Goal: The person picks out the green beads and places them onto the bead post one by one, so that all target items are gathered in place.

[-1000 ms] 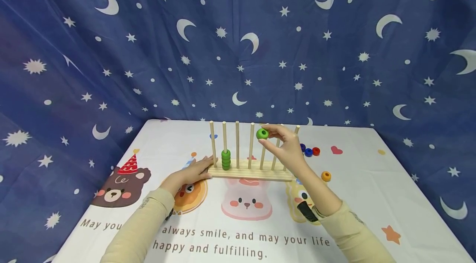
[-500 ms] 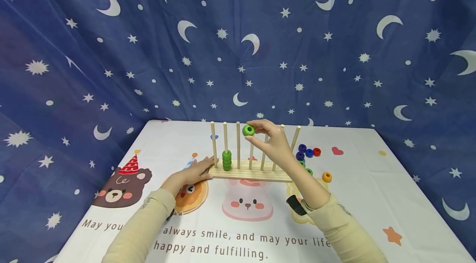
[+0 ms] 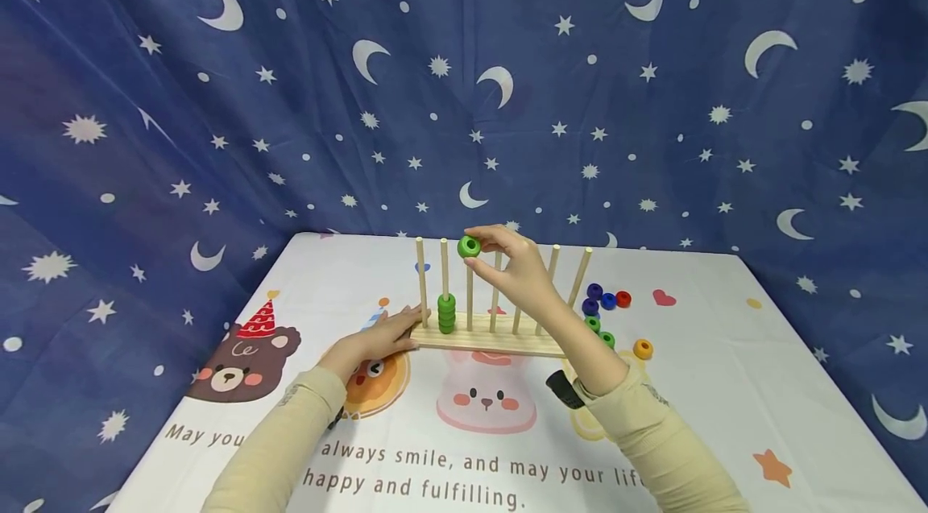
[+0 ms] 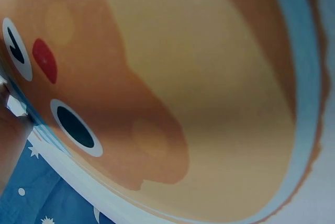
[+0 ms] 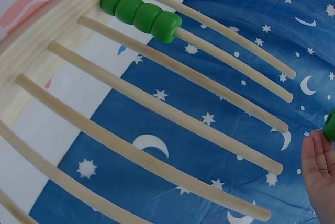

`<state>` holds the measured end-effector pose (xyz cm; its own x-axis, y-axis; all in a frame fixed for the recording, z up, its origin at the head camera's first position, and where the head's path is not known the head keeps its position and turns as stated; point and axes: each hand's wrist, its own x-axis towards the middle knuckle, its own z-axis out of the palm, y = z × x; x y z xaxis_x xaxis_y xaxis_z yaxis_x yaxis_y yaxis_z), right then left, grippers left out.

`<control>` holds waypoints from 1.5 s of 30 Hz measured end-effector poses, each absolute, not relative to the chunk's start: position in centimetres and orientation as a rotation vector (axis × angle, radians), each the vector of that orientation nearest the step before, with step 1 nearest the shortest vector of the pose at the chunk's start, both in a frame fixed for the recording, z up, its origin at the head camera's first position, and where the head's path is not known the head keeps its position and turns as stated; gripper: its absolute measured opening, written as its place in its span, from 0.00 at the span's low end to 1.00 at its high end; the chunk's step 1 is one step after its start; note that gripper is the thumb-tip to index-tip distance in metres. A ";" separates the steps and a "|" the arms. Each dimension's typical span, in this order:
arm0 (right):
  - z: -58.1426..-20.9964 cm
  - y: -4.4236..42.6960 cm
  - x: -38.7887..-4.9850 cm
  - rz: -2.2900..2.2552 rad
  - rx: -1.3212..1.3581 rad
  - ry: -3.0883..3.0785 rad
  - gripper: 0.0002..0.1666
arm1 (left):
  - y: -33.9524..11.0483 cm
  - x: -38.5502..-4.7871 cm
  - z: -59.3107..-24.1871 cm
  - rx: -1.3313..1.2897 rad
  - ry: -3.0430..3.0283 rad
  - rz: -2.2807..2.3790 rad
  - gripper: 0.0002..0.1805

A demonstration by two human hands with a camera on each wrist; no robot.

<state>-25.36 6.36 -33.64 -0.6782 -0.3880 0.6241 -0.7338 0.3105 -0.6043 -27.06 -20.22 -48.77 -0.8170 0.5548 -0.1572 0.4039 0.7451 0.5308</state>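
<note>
My right hand (image 3: 520, 270) pinches a green bead (image 3: 469, 246) between thumb and fingers, its hole showing. The bead is at the top of the third peg from the left; whether the peg is in its hole cannot be told. The right wrist view shows this bead (image 5: 330, 125) only partly, at the right edge. Several green beads (image 3: 446, 314) are stacked on the second peg (image 3: 445, 267) of a wooden peg rack. My left hand (image 3: 382, 337) rests against the left end of the rack's base (image 3: 493, 342), fingers extended. The left wrist view shows mostly printed cloth.
Right of the rack lie loose beads: purple (image 3: 594, 291), blue (image 3: 608, 301), red (image 3: 623, 299), green (image 3: 606, 339) and orange (image 3: 643, 349). A printed white cloth (image 3: 696, 384) covers the table. A blue star-patterned curtain (image 3: 464, 134) hangs behind.
My right hand has carried the green bead leftward and slightly up, from near the fourth and fifth pegs to the third. More loose beads show behind the forearm. The left hand stays put.
</note>
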 end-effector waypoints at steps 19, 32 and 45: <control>-32.6 4.5 -27.8 1.135 0.956 -2.423 0.20 | -20.2 -27.2 -48.5 0.733 2.649 0.724 0.33; -32.6 3.7 -28.2 1.140 0.981 -2.495 0.20 | -20.2 -26.9 -48.6 0.756 2.652 0.735 0.33; -32.7 3.3 -28.5 1.102 0.982 -2.515 0.19 | -20.1 -27.2 -48.9 0.761 2.650 0.725 0.33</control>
<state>-28.51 3.30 -32.70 -0.7511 -0.4890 0.4436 -0.6576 0.4941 -0.5687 -27.18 -20.11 -48.86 -0.8187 0.5586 -0.1333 0.4129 0.7338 0.5395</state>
